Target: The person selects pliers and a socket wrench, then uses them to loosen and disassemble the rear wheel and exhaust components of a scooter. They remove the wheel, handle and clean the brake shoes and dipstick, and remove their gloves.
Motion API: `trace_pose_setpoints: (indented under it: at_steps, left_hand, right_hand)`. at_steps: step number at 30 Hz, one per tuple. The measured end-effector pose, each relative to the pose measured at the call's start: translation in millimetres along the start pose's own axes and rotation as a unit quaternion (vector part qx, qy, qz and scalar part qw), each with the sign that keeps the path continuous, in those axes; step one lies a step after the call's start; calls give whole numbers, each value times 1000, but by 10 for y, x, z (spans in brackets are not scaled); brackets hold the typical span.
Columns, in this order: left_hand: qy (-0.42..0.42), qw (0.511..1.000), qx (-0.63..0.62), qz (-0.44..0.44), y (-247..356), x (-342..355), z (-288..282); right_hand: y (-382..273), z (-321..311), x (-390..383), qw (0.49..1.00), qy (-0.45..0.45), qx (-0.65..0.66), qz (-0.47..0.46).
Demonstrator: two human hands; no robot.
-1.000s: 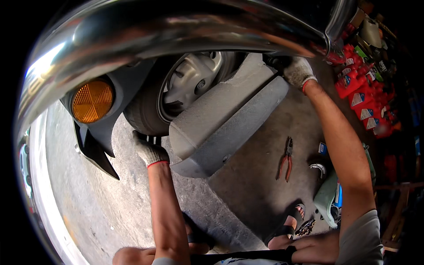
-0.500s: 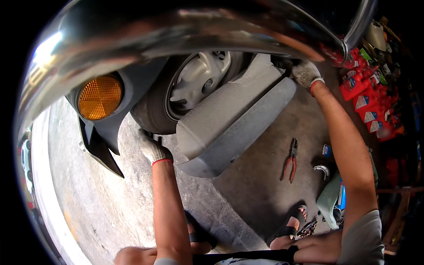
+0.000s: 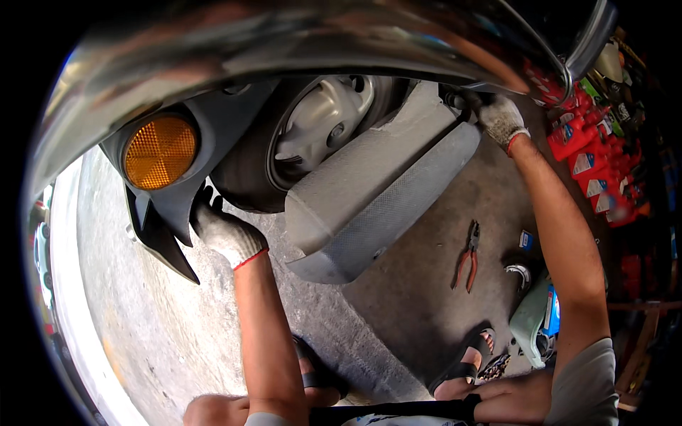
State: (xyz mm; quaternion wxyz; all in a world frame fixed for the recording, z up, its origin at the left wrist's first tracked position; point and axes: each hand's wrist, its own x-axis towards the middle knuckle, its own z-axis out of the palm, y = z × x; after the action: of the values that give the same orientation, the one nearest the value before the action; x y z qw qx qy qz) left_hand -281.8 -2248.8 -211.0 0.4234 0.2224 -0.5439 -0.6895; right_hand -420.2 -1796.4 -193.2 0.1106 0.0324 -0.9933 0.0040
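My left hand, in a white knit glove with dark fingers, is beside the tyre at the lower edge of a dark grey fender. Its visible fingers point up and apart, the tips against or just behind the fender edge. My right hand, gloved alike, reaches to the far right end of a grey textured panel; its fingertips are lost among dark parts under a shiny body panel. Between my hands is a wheel with a silver cover. A round amber reflector sits on the fender.
Red-handled pliers lie on the concrete floor, with a small blue box and a curved metal part nearby. A pale green container stands by my right arm. Several red bottles line the right side.
My left hand has moved left and slightly up, from below the tyre to the fender edge. My right hand has shifted a little to the right.
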Motion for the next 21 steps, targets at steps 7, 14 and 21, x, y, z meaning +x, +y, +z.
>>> trace_pose_setpoints:
  at_steps: [7, 14, 21]
  left_hand:
    - [-18, 929, -40, -367, -923, -3, -516]
    - [8, 925, -61, -375, -840, -83, -395]
    - [-48, 924, -96, -367, -1305, 190, -824]
  right_hand:
    - [-547, -376, -186, 993, 34, 95, -60]
    - [-483, -449, -230, 995, 27, 92, 14]
    - [-502, -371, -100, 977, 8, 210, -37]
